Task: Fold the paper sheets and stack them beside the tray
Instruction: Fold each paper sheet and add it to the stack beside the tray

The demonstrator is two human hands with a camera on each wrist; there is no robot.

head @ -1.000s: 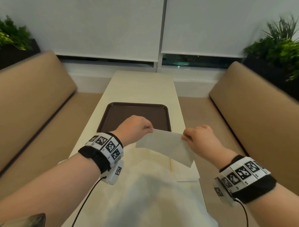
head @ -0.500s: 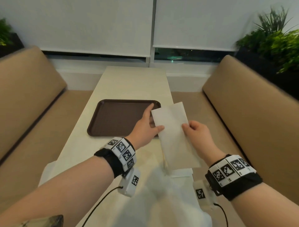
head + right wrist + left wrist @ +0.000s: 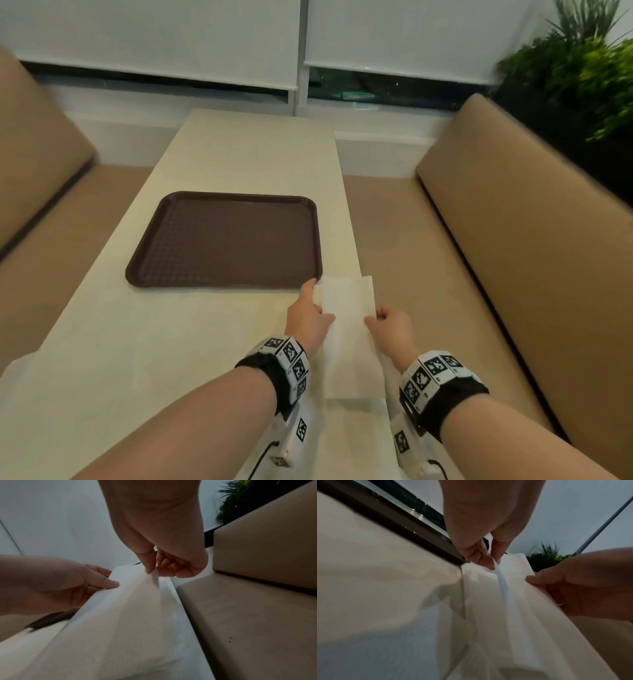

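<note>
— Where's the folded paper sheet (image 3: 349, 318) relative to my grip?

— Between them. My left hand (image 3: 308, 317) pinches its left edge, my right hand (image 3: 390, 325) pinches its right edge, both about equally near. It hangs low over the counter (image 3: 212, 342), near end over the paper stack (image 3: 356, 407).

— And its long axis?

— Near to far, along the counter's right edge. Its far end points past the tray (image 3: 224, 240), just beside the tray's near right corner.

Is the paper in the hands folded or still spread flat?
Folded. The paper is a narrow strip, with layered edges showing at the left hand pinch; the right hand pinches its other edge, near the tray.
</note>
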